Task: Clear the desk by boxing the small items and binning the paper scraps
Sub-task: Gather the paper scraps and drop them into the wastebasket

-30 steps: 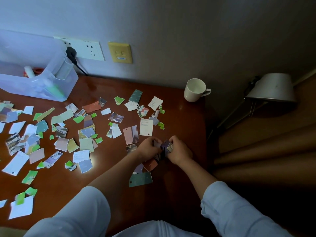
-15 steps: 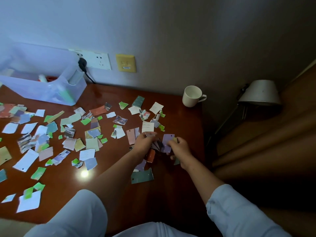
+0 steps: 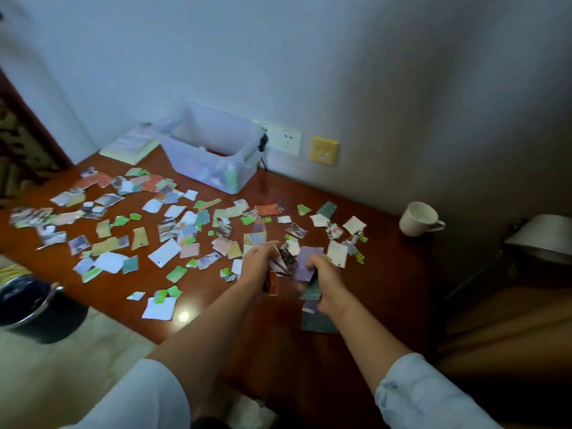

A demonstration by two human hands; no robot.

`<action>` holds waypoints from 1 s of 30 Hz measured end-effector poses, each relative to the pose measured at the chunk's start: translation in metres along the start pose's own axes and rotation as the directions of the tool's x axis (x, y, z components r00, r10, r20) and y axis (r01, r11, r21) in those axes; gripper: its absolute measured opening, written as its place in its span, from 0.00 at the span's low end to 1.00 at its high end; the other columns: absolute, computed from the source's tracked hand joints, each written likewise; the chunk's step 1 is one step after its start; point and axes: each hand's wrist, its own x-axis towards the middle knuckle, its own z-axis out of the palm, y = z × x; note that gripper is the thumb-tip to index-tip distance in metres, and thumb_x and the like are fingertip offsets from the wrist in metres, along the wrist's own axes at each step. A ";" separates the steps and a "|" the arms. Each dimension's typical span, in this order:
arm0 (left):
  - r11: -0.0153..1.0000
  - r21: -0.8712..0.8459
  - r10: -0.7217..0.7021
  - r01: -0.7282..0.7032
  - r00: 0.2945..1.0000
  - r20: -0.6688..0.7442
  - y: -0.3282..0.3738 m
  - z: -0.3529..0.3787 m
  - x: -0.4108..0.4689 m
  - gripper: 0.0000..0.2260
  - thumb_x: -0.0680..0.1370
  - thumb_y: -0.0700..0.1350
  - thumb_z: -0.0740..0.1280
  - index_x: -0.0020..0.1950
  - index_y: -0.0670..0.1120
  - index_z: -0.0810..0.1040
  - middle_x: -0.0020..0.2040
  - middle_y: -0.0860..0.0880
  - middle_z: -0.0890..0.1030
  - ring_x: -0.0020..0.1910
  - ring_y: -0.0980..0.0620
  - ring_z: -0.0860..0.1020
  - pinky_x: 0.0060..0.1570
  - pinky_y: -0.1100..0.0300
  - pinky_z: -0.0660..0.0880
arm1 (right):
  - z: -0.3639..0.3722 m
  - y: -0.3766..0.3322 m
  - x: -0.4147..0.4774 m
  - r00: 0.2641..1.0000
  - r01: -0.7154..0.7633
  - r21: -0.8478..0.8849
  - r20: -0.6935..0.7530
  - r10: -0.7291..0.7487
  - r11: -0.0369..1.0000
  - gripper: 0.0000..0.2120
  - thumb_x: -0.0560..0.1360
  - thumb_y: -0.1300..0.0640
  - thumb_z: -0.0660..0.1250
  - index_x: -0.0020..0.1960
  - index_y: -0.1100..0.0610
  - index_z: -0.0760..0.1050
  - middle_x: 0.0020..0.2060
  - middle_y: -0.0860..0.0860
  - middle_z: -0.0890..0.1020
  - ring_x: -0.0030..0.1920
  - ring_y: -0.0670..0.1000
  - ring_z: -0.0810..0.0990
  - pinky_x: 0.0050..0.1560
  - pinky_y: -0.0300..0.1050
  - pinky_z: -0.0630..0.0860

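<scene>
Scraps are now bunched in both hands: my left hand (image 3: 258, 264) clutches a crumpled wad, my right hand (image 3: 325, 278) pinches a purple card (image 3: 306, 261) and a green piece. A second ago they worked low on the counter (image 3: 387, 289); now they are lifted, and my view has swung left to show the bin (image 3: 34, 308) on the floor. Most paper scraps (image 3: 167, 230) remain scattered, so I judge binning barely begun. The clear box (image 3: 213, 156) sits by the wall.
</scene>
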 end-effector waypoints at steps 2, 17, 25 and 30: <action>0.999 -0.036 0.025 -0.026 0.999 -0.034 0.012 -0.031 -0.005 0.09 0.74 0.36 0.60 0.47 0.46 0.79 0.47 0.40 0.79 0.39 0.47 0.77 0.28 0.62 0.73 | 0.035 0.003 -0.009 0.999 -0.012 -0.006 0.050 0.012 1.000 0.05 0.72 0.64 0.62 0.47 0.57 0.70 0.41 0.59 0.73 0.35 0.57 0.74 0.32 0.47 0.72; 0.955 -0.252 0.059 -0.154 0.935 -0.349 0.090 -0.358 -0.043 0.13 0.67 0.41 0.64 0.51 0.42 0.80 0.46 0.38 0.81 0.43 0.40 0.79 0.44 0.48 0.77 | 0.362 0.094 -0.108 0.918 -0.106 -0.067 0.377 0.124 0.992 0.12 0.76 0.66 0.51 0.51 0.62 0.72 0.44 0.61 0.80 0.41 0.59 0.79 0.44 0.55 0.79; 0.903 -0.307 0.100 -0.300 0.843 -0.528 0.121 -0.525 -0.065 0.12 0.70 0.36 0.62 0.49 0.45 0.80 0.45 0.41 0.80 0.42 0.43 0.79 0.42 0.51 0.76 | 0.524 0.158 -0.129 0.835 -0.157 -0.173 0.502 0.224 0.972 0.24 0.73 0.61 0.57 0.68 0.64 0.67 0.58 0.64 0.79 0.53 0.64 0.81 0.54 0.61 0.79; 0.872 -0.357 0.064 -0.335 0.801 -0.595 0.124 -0.600 -0.056 0.11 0.70 0.36 0.62 0.51 0.40 0.78 0.45 0.41 0.77 0.39 0.46 0.76 0.37 0.57 0.73 | 0.597 0.178 -0.144 0.772 -0.192 -0.256 0.556 0.307 0.947 0.22 0.81 0.61 0.51 0.73 0.68 0.63 0.69 0.64 0.71 0.69 0.64 0.70 0.72 0.58 0.65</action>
